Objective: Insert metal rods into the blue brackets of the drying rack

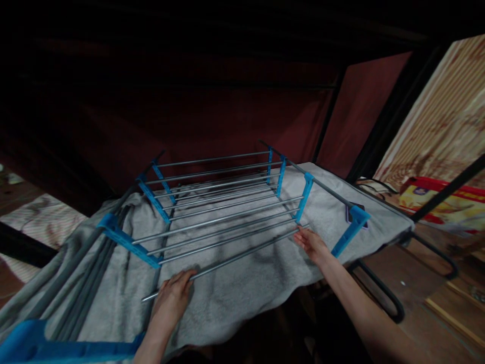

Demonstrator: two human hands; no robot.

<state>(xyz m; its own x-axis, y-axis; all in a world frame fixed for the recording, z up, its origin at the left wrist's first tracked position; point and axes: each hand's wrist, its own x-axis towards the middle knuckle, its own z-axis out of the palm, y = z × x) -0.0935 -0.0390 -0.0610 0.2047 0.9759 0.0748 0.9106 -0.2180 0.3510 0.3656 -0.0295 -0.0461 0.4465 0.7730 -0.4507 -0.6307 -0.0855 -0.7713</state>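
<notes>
A loose grey metal rod [242,256] lies slantwise across the near side of a partly assembled rack. My left hand [173,296] is closed around the rod near its left end, which sticks out past the fingers. Near the other end, the fingers of my right hand [309,242] pinch the same rod. Beyond it stands the rack, with several grey rods [223,218] running between blue plastic brackets [304,196]. One more blue bracket [350,231] at the near right carries no crossbar, and another blue bracket [76,350] sits at the lower left.
A grey cloth [235,303] covers the surface under the rack. Several spare grey tubes [91,285] lie at the left. A phone [347,215] rests behind the right bracket. Dark metal legs [379,290] and a red and yellow package [441,202] are at the right.
</notes>
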